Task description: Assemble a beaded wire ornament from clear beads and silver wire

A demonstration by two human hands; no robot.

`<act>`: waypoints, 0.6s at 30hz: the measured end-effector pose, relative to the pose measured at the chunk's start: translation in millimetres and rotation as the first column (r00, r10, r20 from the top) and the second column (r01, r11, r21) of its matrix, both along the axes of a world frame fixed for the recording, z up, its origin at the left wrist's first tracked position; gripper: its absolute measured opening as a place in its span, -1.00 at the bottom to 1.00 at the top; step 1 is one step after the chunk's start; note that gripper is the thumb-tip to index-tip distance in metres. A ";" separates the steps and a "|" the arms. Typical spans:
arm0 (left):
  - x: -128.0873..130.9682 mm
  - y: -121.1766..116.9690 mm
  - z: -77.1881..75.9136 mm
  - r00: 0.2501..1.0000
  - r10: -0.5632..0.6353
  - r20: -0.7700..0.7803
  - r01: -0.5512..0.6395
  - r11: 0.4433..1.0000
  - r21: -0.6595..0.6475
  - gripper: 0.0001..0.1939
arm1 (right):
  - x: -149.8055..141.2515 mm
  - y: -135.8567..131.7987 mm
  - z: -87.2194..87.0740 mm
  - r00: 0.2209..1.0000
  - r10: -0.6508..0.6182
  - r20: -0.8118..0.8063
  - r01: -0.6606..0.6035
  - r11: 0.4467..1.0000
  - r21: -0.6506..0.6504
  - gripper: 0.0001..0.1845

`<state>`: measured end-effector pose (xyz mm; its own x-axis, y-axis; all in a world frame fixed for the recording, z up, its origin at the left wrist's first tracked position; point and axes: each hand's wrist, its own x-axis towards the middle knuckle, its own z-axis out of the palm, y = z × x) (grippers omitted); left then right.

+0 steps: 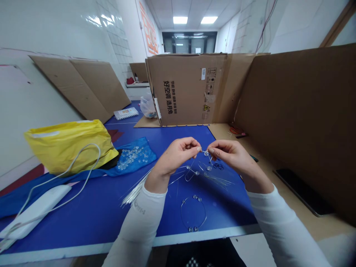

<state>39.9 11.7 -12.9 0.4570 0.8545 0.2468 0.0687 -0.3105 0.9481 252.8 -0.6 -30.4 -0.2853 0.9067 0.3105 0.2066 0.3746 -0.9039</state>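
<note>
My left hand (pixel 179 152) and my right hand (pixel 229 152) meet above the blue table, each pinching with thumb and index finger. Between the fingertips is a clear bead (pixel 206 153) on thin wire, and both hands grip this beaded wire. Below it, more clear beads (pixel 197 173) and wire loops show; whether they hang from the held piece or lie on the table I cannot tell. Nearer to me lies a wire ring (pixel 206 212) with several clear beads on it. Bundles of straight thin wires (pixel 136 193) lie beside and under my left forearm.
Loose clear beads (pixel 130 156) lie on a blue cloth at left, near a yellow bag (pixel 69 146). A white power strip (pixel 41 209) with a cable lies in front. Cardboard (pixel 189 89) walls the back and right. A dark phone (pixel 303 191) rests at right, and black rings (pixel 218 166) near my right hand.
</note>
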 end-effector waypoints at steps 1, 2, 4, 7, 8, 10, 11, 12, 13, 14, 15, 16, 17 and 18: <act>0.0 0.0 -0.2 1.000 -0.002 0.002 0.002 1.000 0.000 -0.83 | 0.1 -0.3 0.2 1.000 0.000 0.001 0.000 1.000 0.001 -0.71; 0.1 0.0 -0.5 1.000 -0.005 0.002 0.005 1.000 -0.002 -0.83 | 0.1 -0.6 0.3 1.000 0.002 0.001 -0.002 1.000 0.002 -0.71; 0.2 -0.1 -0.7 1.000 -0.008 0.002 0.008 1.000 -0.007 -0.83 | -0.2 -1.0 0.3 1.000 0.010 -0.002 -0.010 1.000 0.002 -0.72; 0.3 -0.7 -0.5 1.000 -0.011 -0.007 0.011 1.000 -0.024 -0.83 | -0.4 -0.7 -0.3 1.000 0.016 0.000 -0.016 1.000 0.004 -0.72; 0.3 -0.9 -0.2 1.000 -0.011 -0.012 0.011 1.000 -0.030 -0.83 | -0.3 -0.5 -0.7 1.000 0.020 0.006 -0.020 1.000 0.006 -0.72; 0.2 -1.2 0.6 1.000 -0.012 -0.022 0.011 0.999 -0.037 -0.83 | 0.3 0.0 -1.2 0.999 0.032 0.017 -0.032 0.999 0.013 -0.73; 0.1 -1.3 1.0 1.000 -0.011 -0.025 0.010 0.999 -0.040 -0.83 | 0.6 0.1 -1.3 0.999 0.038 0.021 -0.039 0.999 0.016 -0.73; 0.0 -1.4 1.3 1.000 -0.011 -0.027 0.010 0.999 -0.041 -0.83 | 0.9 0.1 -1.3 0.999 0.043 0.023 -0.043 0.999 0.020 -0.74; -0.1 -1.4 1.6 1.000 -0.011 -0.028 0.010 0.999 -0.042 -0.83 | 1.2 0.1 -1.2 0.999 0.047 0.024 -0.048 0.999 0.024 -0.75; -0.2 -1.5 1.9 1.000 -0.014 -0.028 0.013 0.999 -0.042 -0.83 | 1.5 0.1 -0.9 0.998 0.053 0.024 -0.053 0.998 0.029 -0.76; -0.4 -1.5 2.0 0.999 -0.019 -0.029 0.018 0.999 -0.043 -0.83 | 1.7 0.2 -0.7 0.998 0.060 0.025 -0.061 0.998 0.035 -0.77; -0.5 -1.5 2.0 0.999 -0.025 -0.029 0.024 0.999 -0.045 -0.83 | 1.9 0.3 -0.4 0.997 0.071 0.027 -0.072 0.996 0.045 -0.78; -0.6 -1.6 2.0 0.999 -0.032 -0.029 0.030 0.998 -0.048 -0.82 | 2.1 0.6 -0.3 0.996 0.081 0.029 -0.083 0.995 0.057 -0.78; -0.7 -1.6 1.9 0.999 -0.039 -0.028 0.037 0.998 -0.055 -0.82 | 2.3 1.0 -0.2 0.995 0.091 0.033 -0.093 0.993 0.068 -0.78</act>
<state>39.2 10.1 -11.0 0.4958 0.8481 0.1866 0.0853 -0.2614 0.9614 255.1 0.4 -30.6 -0.3764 0.8528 0.3621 0.1954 0.4551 -0.8687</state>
